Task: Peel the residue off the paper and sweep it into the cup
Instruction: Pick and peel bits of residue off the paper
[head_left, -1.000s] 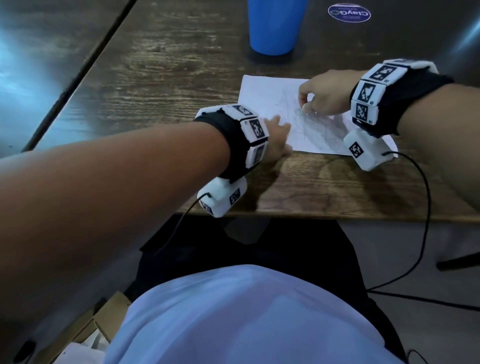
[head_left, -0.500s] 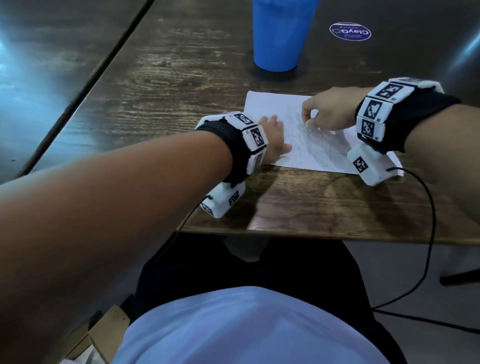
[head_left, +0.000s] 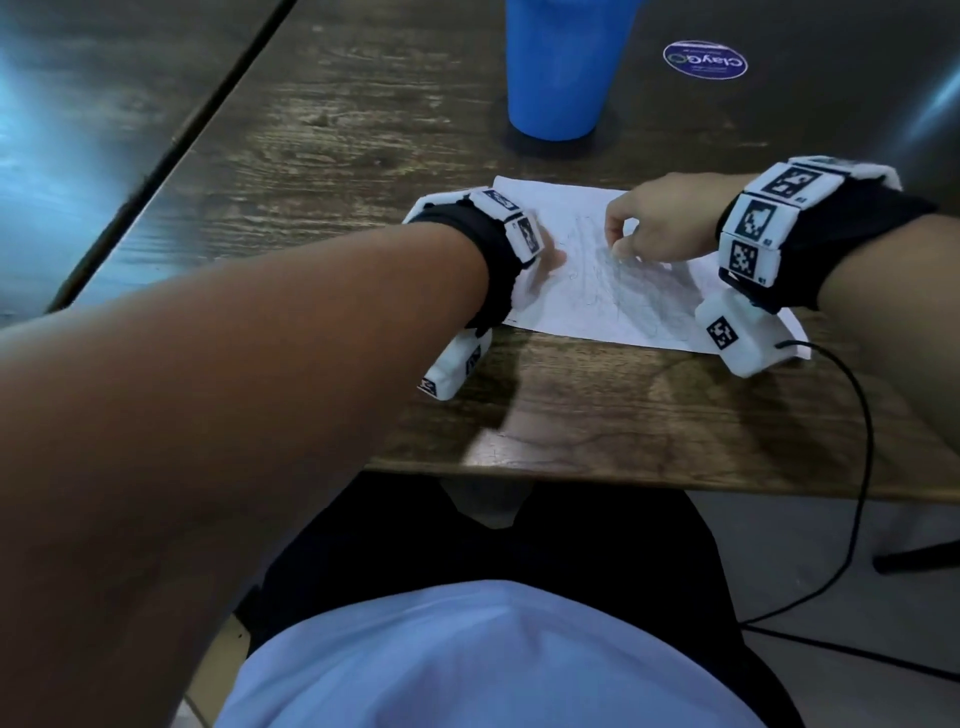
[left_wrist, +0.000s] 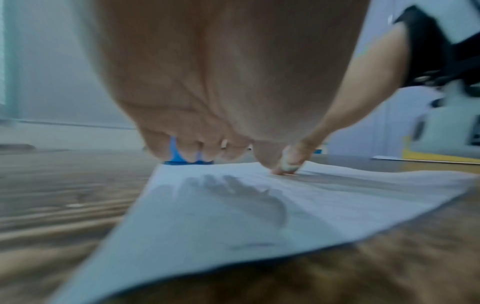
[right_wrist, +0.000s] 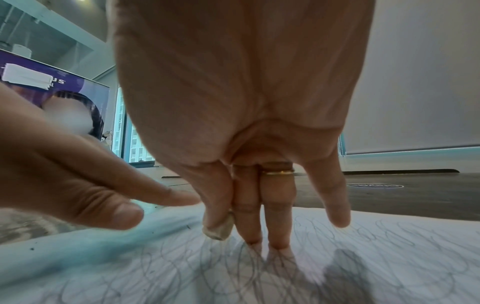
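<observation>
A white paper (head_left: 597, 312) covered in pencil scribbles lies flat on the wooden table (head_left: 623, 415). The blue cup (head_left: 561, 67) stands upright beyond the paper's far edge, apart from it. My left hand (head_left: 548, 254) rests on the paper's left part, fingers relaxed and holding nothing. My right hand (head_left: 623, 244) points down at the middle of the sheet; in the right wrist view its straight fingertips (right_wrist: 278, 246) touch the scribbles, thumb beside the index finger. A few tiny dark crumbs (right_wrist: 187, 227) lie on the paper near the left hand (right_wrist: 103, 195).
A round purple sticker (head_left: 705, 61) is stuck to the table right of the cup. A black cable (head_left: 862, 441) hangs from the right wrist over the table's near edge. A dark gap separates this table from another on the left.
My left hand has slid further onto the paper, away from me. My right hand's fingertips have shifted slightly toward me on the scribbles. The paper and cup have stayed put.
</observation>
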